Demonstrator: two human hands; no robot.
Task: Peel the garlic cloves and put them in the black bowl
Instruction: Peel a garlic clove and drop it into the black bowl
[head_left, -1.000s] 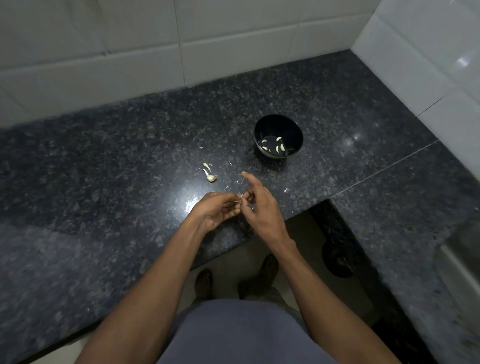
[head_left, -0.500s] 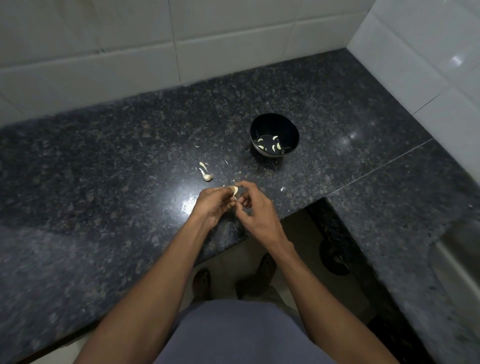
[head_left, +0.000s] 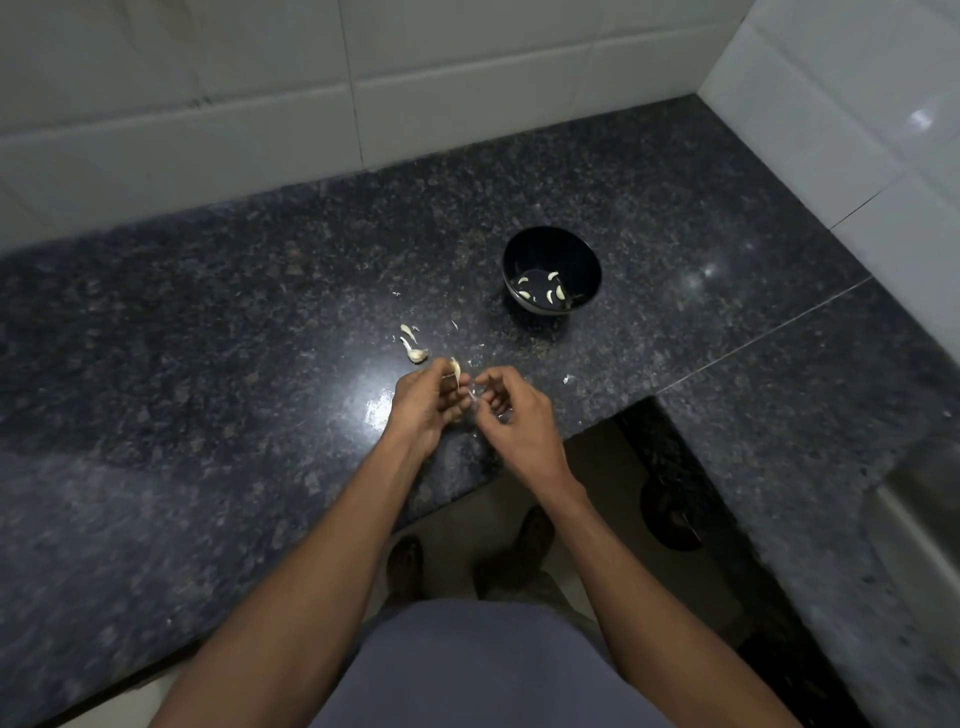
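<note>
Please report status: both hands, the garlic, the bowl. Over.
Left hand pinches a garlic clove; right hand pinches loose skin. Black bowl holds several peeled cloves. More garlic pieces wait on the counter. Path to the bowl is open.

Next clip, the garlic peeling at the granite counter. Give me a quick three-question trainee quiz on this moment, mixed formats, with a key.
1. True or false: the black bowl already holds several peeled cloves.
2. Multiple choice: the clove being peeled is held by A) the left hand, B) the right hand, C) neither.
3. Fill in: the loose garlic pieces on the countertop lie to the ____ of the bowl, as the camera sees it.

Key: 1 true. 2 A; the right hand pinches what looks like a strip of skin. 3 left.
</note>
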